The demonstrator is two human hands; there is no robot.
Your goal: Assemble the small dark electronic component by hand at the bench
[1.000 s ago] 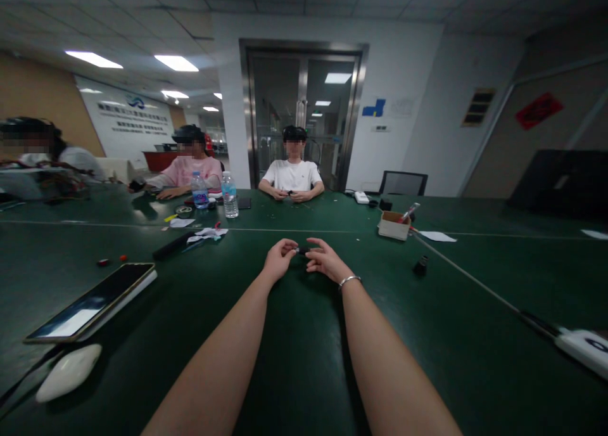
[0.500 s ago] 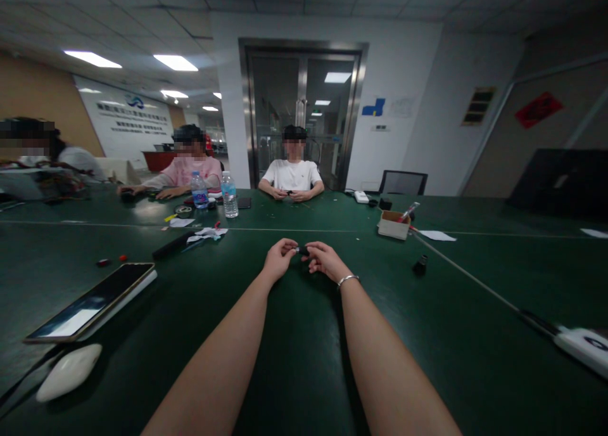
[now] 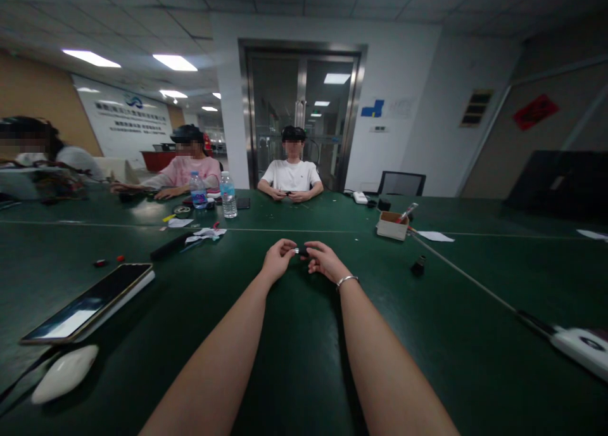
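Above the green table (image 3: pixel 304 334), in the middle of the head view, a small black and silver object (image 3: pixel 300 251) spans the gap between my hands. My left hand (image 3: pixel 279 258) pinches its silver end between thumb and fingers. The black end is in the fingertips of my right hand (image 3: pixel 325 260), which has a silver bracelet at the wrist. What the object is cannot be made out. To the right of my hands a small black item (image 3: pixel 418 266) stands on the table.
A phone (image 3: pixel 90 303) on a white box and a white mouse (image 3: pixel 65 374) lie at left. Bottles (image 3: pixel 228 198), papers (image 3: pixel 206 234) and a small carton (image 3: pixel 392 225) are farther off. A white power strip (image 3: pixel 579 349) lies right. Several people sit beyond, one opposite (image 3: pixel 291 175).
The view has shifted very slightly, so the table items appear a little farther left. My hands keep the same hold, and slightly more of the silver end shows.
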